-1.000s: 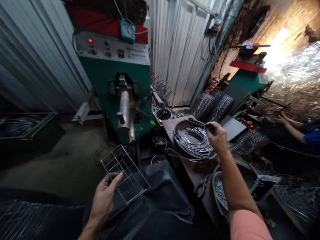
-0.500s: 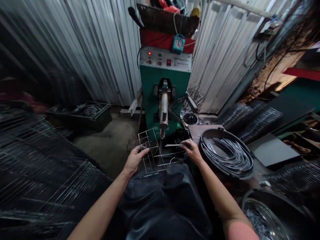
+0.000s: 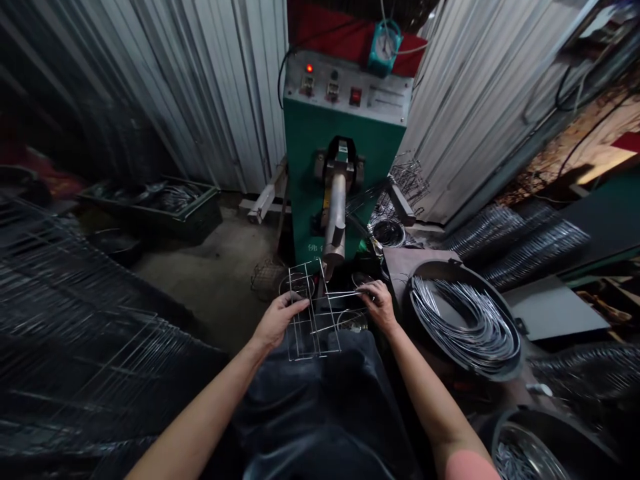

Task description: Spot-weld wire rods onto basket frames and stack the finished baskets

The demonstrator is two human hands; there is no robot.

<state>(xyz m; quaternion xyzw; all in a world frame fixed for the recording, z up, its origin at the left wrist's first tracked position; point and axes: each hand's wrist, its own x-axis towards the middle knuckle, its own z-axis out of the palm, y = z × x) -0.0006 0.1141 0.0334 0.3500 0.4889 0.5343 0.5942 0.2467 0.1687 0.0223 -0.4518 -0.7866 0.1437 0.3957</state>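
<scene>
A small wire rack (image 3: 316, 315) is gripped along its left side by my left hand (image 3: 280, 317), thumb over the wires. My right hand (image 3: 379, 301) pinches thin metal rods (image 3: 343, 294), whose tips point left and reach the rack's right side; whether they touch it I cannot tell. Just beyond the rack is the green machine (image 3: 305, 153), its cylindrical metal arm (image 3: 337, 207) slanting down to a tip close to the rack's top edge. Dark fabric (image 3: 320, 400) covers my lap below the rack.
On my right, a round pan (image 3: 453, 267) holds a coil of bent wires (image 3: 470, 320). Below it sits a bowl (image 3: 537, 440) of small metal pieces. Many wire racks (image 3: 75, 360) are piled at left. A green bin (image 3: 195, 217) of metal parts stands on the floor by the corrugated wall (image 3: 215, 87).
The rack in my left hand has moved right and closer to the rods in my right hand. The camera view has tilted down, so the machine appears larger and higher.
</scene>
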